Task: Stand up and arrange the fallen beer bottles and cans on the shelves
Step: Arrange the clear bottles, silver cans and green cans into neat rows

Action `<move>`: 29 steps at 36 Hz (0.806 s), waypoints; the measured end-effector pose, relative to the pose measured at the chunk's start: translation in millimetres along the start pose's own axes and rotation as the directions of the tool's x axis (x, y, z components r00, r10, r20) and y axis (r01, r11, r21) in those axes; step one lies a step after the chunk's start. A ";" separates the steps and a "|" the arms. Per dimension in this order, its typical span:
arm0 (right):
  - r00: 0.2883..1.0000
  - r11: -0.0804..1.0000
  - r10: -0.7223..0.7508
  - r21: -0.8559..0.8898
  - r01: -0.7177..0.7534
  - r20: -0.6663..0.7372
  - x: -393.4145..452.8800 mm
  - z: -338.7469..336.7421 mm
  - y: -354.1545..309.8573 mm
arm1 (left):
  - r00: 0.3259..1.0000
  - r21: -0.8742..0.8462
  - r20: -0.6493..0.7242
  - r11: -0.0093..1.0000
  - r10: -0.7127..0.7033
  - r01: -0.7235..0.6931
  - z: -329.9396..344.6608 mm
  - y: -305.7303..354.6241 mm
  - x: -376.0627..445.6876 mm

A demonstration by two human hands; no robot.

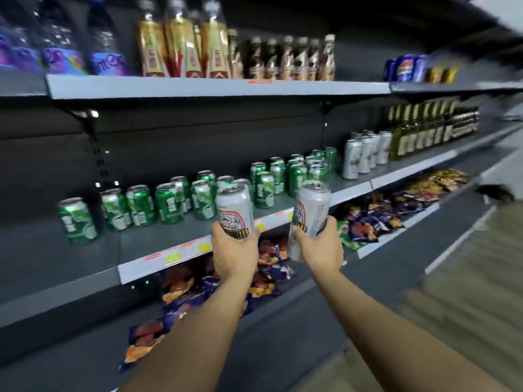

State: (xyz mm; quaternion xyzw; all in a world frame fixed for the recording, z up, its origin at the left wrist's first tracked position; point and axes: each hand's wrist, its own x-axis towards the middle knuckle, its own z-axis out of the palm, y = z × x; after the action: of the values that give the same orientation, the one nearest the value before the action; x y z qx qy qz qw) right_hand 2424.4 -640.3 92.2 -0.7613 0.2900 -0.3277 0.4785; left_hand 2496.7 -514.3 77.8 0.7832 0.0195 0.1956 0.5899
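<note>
Two tall silver beer cans are held upright in front of the middle shelf: the left can is grasped low by the left hand, fingers wrapped round its base, and the right can is grasped by the right hand, fingers curled round its lower half, tilted slightly leftward. Neither can is yet set on the shelf. Risk noted: the green cans stand crowded and unevenly spaced directly behind the held pair, so a placement pushed too deep is judged likely to knock one over; the low grip leaves each tall can top-heavy, and a slip would drop it onto the snack packets on the shelf below. Matching silver cans stand further right, beside green bottles, the probable destination. Writing: an ornate red and gold crest is seen on the held cans, lettering too blurred to read. "Pepsi" styling is discernible on blue cans on the upper shelf.
</note>
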 end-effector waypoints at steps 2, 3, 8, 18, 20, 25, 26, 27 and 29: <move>0.999 0.999 0.033 -0.015 -0.033 -0.042 15.8 -24.6 19.1 | 0.998 -0.010 0.059 1.000 0.002 -0.001 31.7 8.9 -15.5; 0.997 0.999 0.042 -0.023 -0.044 -0.067 25.0 -36.3 28.6 | 0.996 -0.014 0.085 1.000 0.003 -0.002 48.6 14.0 -22.8; 0.981 0.993 0.087 -0.069 -0.100 -0.172 76.3 -81.5 67.5 | 0.978 -0.032 0.205 0.999 0.027 -0.021 126.7 34.8 -49.5; 0.956 0.985 0.066 -0.134 -0.109 -0.286 231.3 -119.2 123.5 | 0.937 -0.111 0.334 0.991 0.103 -0.069 300.2 75.2 -31.2; 0.957 0.983 0.061 -0.149 -0.107 -0.283 266.9 -120.3 128.7 | 0.932 -0.132 0.350 0.990 0.098 -0.054 334.4 84.8 -19.4; 0.960 0.984 0.053 -0.147 -0.097 -0.275 356.3 -121.3 140.7 | 0.926 -0.180 0.357 0.982 0.123 -0.061 415.0 107.7 13.7; 0.959 0.985 0.051 -0.143 -0.093 -0.278 372.8 -122.1 143.3 | 0.925 -0.182 0.356 0.981 0.131 -0.069 429.1 111.6 18.6; 0.958 0.986 0.049 -0.138 -0.091 -0.281 388.3 -123.2 145.5 | 0.924 -0.175 0.357 0.982 0.136 -0.077 442.4 114.7 22.9; 0.956 0.987 0.056 -0.128 -0.096 -0.287 416.6 -125.2 150.3 | 0.921 -0.158 0.364 0.984 0.135 -0.081 466.7 119.5 29.0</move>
State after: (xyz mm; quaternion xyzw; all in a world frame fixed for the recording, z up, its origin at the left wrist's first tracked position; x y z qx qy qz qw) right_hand 2565.1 -1078.5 87.4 -0.7267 0.4066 -0.3933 0.3897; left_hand 2653.2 -970.6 91.1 0.7626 -0.1502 0.0761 0.6246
